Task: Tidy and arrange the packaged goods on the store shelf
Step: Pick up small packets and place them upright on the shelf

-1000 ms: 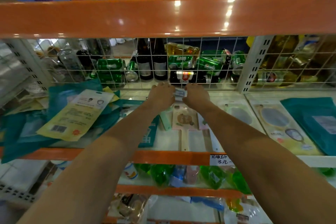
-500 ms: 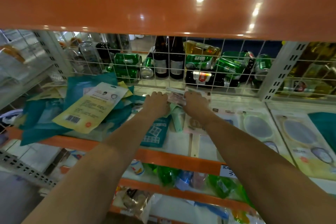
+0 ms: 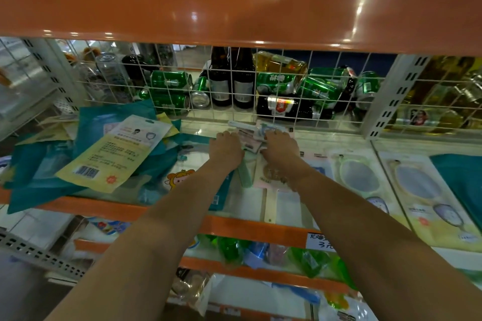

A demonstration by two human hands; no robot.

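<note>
Head view: left hand point(image 3: 226, 151) and right hand point(image 3: 280, 150) lie side by side at the back of the shelf point(image 3: 250, 227), fingers curled on a small stack of flat packets point(image 3: 252, 135) near the wire mesh point(image 3: 287, 91).

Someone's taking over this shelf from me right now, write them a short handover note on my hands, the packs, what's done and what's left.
Left hand and right hand: both at the back of the shelf, fingers on a small stack of flat packs by the wire mesh. Whether either has a full grip on the stack is unclear.
Done: mirror packs lie flat in rows on the right.
Left: the teal and yellow pouches on the left lie in a loose, overlapping heap; the green tube and pink pack under the wrists also need placing.
</note>
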